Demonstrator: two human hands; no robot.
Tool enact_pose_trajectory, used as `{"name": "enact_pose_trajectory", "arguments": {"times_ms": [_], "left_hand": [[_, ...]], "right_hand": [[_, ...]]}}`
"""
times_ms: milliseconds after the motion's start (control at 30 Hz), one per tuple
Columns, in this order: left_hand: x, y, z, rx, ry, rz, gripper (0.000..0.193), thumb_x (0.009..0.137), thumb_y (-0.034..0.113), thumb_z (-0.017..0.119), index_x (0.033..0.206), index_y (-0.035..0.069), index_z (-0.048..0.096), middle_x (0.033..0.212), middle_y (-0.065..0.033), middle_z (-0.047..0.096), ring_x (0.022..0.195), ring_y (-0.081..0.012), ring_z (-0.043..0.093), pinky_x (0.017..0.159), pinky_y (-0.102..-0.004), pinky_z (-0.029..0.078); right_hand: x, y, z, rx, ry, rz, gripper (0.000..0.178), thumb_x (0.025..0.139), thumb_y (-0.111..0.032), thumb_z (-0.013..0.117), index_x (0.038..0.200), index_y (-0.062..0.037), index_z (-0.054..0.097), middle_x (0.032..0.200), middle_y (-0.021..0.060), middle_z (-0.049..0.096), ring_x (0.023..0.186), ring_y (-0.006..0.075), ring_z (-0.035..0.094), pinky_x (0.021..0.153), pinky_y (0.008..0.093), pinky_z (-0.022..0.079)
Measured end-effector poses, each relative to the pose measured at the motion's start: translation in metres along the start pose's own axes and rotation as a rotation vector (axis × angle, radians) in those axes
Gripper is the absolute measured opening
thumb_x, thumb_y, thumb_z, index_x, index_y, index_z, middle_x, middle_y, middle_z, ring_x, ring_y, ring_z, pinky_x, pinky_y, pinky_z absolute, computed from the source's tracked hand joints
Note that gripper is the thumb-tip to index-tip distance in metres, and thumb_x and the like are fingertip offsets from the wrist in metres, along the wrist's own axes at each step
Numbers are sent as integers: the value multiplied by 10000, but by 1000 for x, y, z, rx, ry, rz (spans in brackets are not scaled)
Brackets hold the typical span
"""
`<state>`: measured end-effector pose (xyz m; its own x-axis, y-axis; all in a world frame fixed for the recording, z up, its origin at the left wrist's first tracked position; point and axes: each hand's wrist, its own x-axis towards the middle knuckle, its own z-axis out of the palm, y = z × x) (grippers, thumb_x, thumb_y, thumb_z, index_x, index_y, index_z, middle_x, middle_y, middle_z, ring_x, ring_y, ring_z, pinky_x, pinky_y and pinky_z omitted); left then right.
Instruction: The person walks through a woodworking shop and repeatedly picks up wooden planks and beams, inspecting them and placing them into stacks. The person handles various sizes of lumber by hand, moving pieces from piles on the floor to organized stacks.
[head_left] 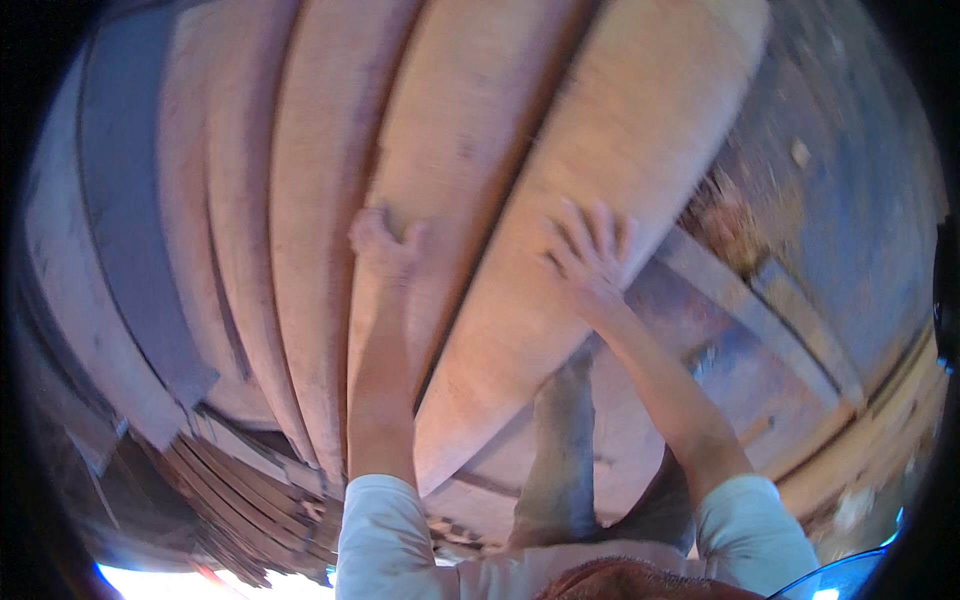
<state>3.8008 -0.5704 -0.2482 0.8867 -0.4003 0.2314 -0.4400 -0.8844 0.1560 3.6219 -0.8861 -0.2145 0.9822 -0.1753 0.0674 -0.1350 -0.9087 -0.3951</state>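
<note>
Long pale wooden planks lie side by side, running away from me with dark gaps between them. My right hand (592, 258) rests flat on the rightmost plank (560, 290), its fingers spread. On the plank to the left of it (450, 130), my left hand (388, 248) sits at the left edge. Its fingers curl down over that edge, and the thumb points right across the top face. The fingertips of the left hand are hidden in the gap. Motion blur softens both hands and the wood.
More planks (320, 200) continue to the left, beside a dark grey board (125, 200). Narrow timber strips (235, 500) are stacked at the lower left. Right of the planks, a wooden beam (745, 310) lies on a worn surface with debris (730, 225). My leg (563, 450) stands close to the rightmost plank.
</note>
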Motion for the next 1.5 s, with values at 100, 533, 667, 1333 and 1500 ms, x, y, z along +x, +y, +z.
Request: {"name": "enact_pose_trajectory", "arguments": {"times_ms": [100,533,667,1333,1500], "left_hand": [[-1,-33,-11,23,-86,-237,597,896,394,755,1251,-69,624,1263,-273,609,1234,-457,550,1069,-527,445],[133,279,51,-187,-225,147,792,1024,522,580,1537,-39,356,1557,-237,403,1449,-394,389,1201,-520,340],[134,302,60,-338,-282,46,847,970,453,699,1544,-50,333,1544,-246,385,1443,-415,369,1201,-526,340],[132,301,58,-450,-358,1,802,1018,415,624,1554,-66,270,1555,-275,314,1460,-427,309,1209,-551,314],[131,280,53,-373,-331,29,829,1020,474,616,1555,-59,273,1541,-277,324,1460,-426,311,1201,-553,324]], "right_hand": [[30,-33,9,25,-61,5,461,991,-464,591,1343,-173,655,1555,88,503,1500,328,358,1208,618,234],[-19,158,36,430,520,552,173,922,-100,660,1082,-34,653,1078,185,651,985,392,606,889,513,493],[-80,343,99,208,226,754,229,941,-139,689,1153,-54,709,1024,181,688,984,402,670,886,469,557],[-57,377,160,109,-15,969,303,944,-225,674,1225,-111,662,1286,182,647,1193,397,626,995,501,522],[-18,345,152,271,33,1144,388,933,-297,680,1256,-83,656,1273,193,652,1225,393,613,1020,509,512]]}}
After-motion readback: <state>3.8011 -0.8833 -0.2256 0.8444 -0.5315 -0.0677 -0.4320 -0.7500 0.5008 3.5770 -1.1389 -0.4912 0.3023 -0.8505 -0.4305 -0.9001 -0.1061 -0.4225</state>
